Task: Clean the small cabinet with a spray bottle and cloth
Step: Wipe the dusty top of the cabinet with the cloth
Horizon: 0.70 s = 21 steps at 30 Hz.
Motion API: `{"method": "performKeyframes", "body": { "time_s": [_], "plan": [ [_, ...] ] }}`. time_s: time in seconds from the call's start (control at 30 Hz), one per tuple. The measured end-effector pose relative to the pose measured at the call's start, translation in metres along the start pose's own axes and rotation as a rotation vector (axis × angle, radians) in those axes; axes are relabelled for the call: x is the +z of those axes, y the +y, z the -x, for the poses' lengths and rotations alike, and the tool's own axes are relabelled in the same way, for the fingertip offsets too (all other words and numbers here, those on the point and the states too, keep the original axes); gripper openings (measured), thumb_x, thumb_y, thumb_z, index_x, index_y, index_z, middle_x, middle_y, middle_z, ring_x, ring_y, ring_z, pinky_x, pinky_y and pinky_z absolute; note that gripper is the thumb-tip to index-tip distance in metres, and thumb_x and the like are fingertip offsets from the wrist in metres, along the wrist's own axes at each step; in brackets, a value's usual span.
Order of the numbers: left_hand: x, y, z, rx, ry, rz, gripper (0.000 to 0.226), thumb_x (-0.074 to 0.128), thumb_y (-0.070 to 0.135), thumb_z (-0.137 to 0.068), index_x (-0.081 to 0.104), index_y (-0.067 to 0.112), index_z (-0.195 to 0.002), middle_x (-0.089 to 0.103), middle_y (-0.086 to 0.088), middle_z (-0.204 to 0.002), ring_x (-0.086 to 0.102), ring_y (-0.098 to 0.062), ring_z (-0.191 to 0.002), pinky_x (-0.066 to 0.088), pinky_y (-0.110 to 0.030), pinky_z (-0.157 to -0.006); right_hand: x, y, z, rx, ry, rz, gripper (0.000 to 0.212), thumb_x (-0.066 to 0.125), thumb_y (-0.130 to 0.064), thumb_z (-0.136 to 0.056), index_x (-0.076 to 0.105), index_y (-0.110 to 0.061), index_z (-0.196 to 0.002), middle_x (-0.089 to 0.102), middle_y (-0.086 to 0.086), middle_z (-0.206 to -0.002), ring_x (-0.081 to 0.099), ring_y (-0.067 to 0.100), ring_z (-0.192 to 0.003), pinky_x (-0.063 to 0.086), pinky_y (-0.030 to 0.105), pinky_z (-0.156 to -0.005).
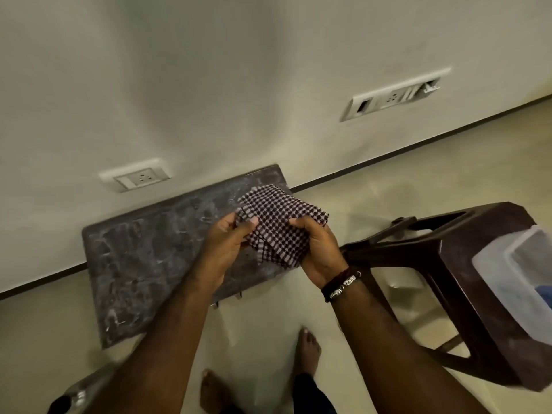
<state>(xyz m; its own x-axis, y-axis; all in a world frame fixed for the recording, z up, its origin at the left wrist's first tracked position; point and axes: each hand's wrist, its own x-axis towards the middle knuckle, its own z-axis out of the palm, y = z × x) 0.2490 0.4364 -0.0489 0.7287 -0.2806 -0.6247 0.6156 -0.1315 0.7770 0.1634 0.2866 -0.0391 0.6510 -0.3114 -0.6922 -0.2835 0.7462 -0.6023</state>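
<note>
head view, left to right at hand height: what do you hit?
Small cabinet's dark marble-look top → left hand → checked cloth, gripped by both hands → right hand → brown plastic stool → translucent plastic container on the stool.

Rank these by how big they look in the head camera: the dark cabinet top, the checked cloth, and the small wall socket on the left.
Largest to smallest, as they look:
1. Cabinet top
2. Checked cloth, held bunched in the left hand and right hand, so some is hidden
3. Wall socket
</note>
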Motion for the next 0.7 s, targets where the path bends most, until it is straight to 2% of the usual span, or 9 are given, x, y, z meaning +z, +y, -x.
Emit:
{"method": "performKeyframes", "body": {
  "time_s": [0.1, 0.17, 0.27, 0.33, 0.4, 0.47, 0.5, 0.63, 0.7],
  "plan": [
    [-0.042, -0.010, -0.014, 0.042, 0.056, -0.127, 0.027, 0.062, 0.020, -0.100, 0.068, 0.019, -0.126, 0.074, 0.001, -0.118, 0.070, -0.014, -0.104, 0.056, -0.037, -0.093, 0.013, 0.013, -0.019, 0.018, 0.013, 0.021, 0.037, 0.058, -0.002, -0.093, 0.060, -0.011, -0.128, 0.068, 0.010, -0.128, 0.064, 0.028, -0.115, 0.056, 0.042, -0.088],
    [-0.066, -0.016, -0.026, 0.083, 0.103, -0.213, 0.025, 0.064, 0.024, -0.099, 0.069, 0.023, -0.124, 0.073, 0.007, -0.115, 0.069, -0.013, -0.107, 0.055, -0.037, -0.095, 0.017, 0.020, -0.040, -0.011, 0.041, 0.084, 0.038, 0.057, -0.001, -0.093, 0.059, -0.011, -0.130, 0.068, 0.010, -0.127, 0.064, 0.031, -0.116, 0.058, 0.045, -0.089],
    [-0.093, -0.027, -0.050, 0.168, 0.190, -0.361, 0.027, 0.066, 0.022, -0.098, 0.068, 0.020, -0.126, 0.071, 0.007, -0.113, 0.065, 0.000, -0.095, 0.051, -0.016, -0.086, 0.018, 0.024, -0.080, -0.162, 0.062, 0.345, 0.038, 0.054, 0.000, -0.093, 0.059, -0.021, -0.125, 0.064, 0.006, -0.128, 0.061, 0.030, -0.121, 0.056, 0.053, -0.097],
    [-0.103, -0.034, -0.067, 0.225, 0.244, -0.499, 0.029, 0.066, 0.023, -0.098, 0.067, 0.021, -0.128, 0.069, 0.007, -0.116, 0.064, -0.005, -0.100, 0.044, -0.008, -0.078, 0.019, 0.021, -0.104, -0.333, 0.014, 0.550, 0.043, 0.052, 0.000, -0.092, 0.061, -0.023, -0.127, 0.063, 0.003, -0.132, 0.058, 0.024, -0.125, 0.053, 0.051, -0.104],
    [-0.110, -0.044, -0.085, 0.287, 0.264, -0.670, 0.032, 0.066, 0.028, -0.098, 0.066, 0.024, -0.130, 0.067, 0.006, -0.124, 0.062, -0.011, -0.111, 0.045, -0.013, -0.085, 0.018, 0.020, -0.128, -0.481, -0.020, 0.726, 0.045, 0.053, 0.002, -0.094, 0.063, -0.016, -0.134, 0.063, -0.002, -0.136, 0.058, 0.013, -0.125, 0.048, 0.039, -0.111],
    [-0.114, -0.055, -0.102, 0.357, 0.272, -0.840, 0.036, 0.066, 0.032, -0.097, 0.065, 0.024, -0.132, 0.065, 0.001, -0.134, 0.060, -0.018, -0.121, 0.047, -0.027, -0.101, 0.015, 0.018, -0.153, -0.609, -0.036, 0.889, 0.040, 0.054, 0.001, -0.099, 0.064, -0.011, -0.136, 0.063, -0.007, -0.131, 0.059, 0.000, -0.118, 0.046, 0.022, -0.110],
    [-0.114, -0.059, -0.110, 0.390, 0.277, -0.903, 0.039, 0.067, 0.034, -0.096, 0.064, 0.022, -0.133, 0.064, -0.001, -0.138, 0.059, -0.021, -0.125, 0.046, -0.034, -0.107, 0.014, 0.017, -0.165, -0.679, -0.036, 0.985, 0.039, 0.055, -0.001, -0.101, 0.063, -0.012, -0.137, 0.064, -0.006, -0.132, 0.058, -0.002, -0.117, 0.046, 0.019, -0.109],
    [-0.112, -0.078, -0.149, 0.444, 0.319, -1.063, 0.050, 0.068, 0.038, -0.094, 0.060, 0.017, -0.139, 0.058, -0.008, -0.145, 0.053, -0.030, -0.133, 0.041, -0.041, -0.114, 0.004, 0.029, -0.221, -0.940, -0.085, 1.392, 0.048, 0.048, -0.007, -0.100, 0.055, -0.016, -0.146, 0.058, 0.005, -0.147, 0.054, 0.021, -0.136, 0.039, 0.037, -0.118],
    [-0.110, -0.086, -0.162, 0.429, 0.315, -1.075, 0.057, 0.068, 0.040, -0.094, 0.055, 0.016, -0.143, 0.052, -0.009, -0.151, 0.046, -0.032, -0.139, 0.036, -0.044, -0.118, -0.002, 0.041, -0.243, -0.901, -0.180, 1.614, 0.055, 0.052, -0.009, -0.099, 0.044, -0.018, -0.153, 0.045, 0.006, -0.158, 0.038, 0.028, -0.148, 0.029, 0.046, -0.123]
  ]
}}
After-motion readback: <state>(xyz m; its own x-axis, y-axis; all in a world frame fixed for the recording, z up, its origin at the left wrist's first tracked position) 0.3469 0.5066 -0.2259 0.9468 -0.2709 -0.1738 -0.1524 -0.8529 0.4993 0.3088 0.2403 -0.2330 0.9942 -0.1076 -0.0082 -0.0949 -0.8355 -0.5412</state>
